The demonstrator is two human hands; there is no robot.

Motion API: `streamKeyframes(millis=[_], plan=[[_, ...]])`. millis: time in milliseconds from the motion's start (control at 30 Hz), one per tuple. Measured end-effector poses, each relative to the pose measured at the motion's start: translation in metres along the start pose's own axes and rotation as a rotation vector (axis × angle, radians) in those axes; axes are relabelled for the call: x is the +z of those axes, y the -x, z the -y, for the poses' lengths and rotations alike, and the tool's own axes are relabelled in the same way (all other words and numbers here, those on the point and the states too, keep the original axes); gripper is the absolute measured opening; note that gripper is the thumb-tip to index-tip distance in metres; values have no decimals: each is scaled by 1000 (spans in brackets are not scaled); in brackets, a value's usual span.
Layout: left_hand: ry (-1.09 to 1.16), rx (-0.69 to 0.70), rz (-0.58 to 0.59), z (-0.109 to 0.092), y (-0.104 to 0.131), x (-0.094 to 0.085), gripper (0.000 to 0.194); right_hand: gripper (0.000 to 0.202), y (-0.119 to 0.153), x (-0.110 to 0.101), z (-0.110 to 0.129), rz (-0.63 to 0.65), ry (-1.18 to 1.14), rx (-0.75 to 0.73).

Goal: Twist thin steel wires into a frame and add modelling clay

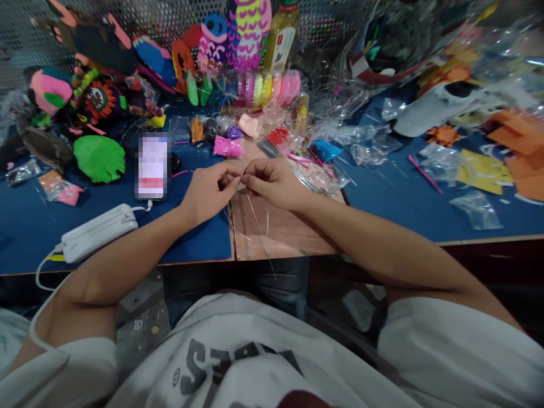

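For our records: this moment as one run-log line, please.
left hand: pinched; right hand: pinched, beside left; thin strands: below hands; held item: unclear

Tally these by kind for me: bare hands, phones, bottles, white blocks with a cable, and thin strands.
Hands: 2 (left hand, right hand)
Phone: 1
Bottle: 1
White block: 1
Total: 5
Strands: too fine to count, left out

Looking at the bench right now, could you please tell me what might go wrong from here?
The thin strands hang below the left hand and right hand, one reaching past the table edge, so they might tangle or snag.
The white cable runs close by the left arm; an arm movement could tug the white block and the connected phone.
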State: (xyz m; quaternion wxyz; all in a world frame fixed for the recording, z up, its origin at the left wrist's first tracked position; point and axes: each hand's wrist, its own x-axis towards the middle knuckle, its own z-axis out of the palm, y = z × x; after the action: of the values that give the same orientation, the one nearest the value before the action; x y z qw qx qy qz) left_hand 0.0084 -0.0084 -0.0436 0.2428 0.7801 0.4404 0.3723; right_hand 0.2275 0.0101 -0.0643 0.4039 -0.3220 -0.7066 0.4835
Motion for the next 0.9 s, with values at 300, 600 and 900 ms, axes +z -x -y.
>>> streamKeyframes(millis=[300,600,900], plan=[[-9,-20,75,-2,-1,-5,15,22,2,2,6,-52,131,49],[-2,-63,112,-3,-2,-5,9,40,0,2,11,91,155,119],[-2,-104,88,-7,-3,-8,3,23,3,2,9,135,62,140]])
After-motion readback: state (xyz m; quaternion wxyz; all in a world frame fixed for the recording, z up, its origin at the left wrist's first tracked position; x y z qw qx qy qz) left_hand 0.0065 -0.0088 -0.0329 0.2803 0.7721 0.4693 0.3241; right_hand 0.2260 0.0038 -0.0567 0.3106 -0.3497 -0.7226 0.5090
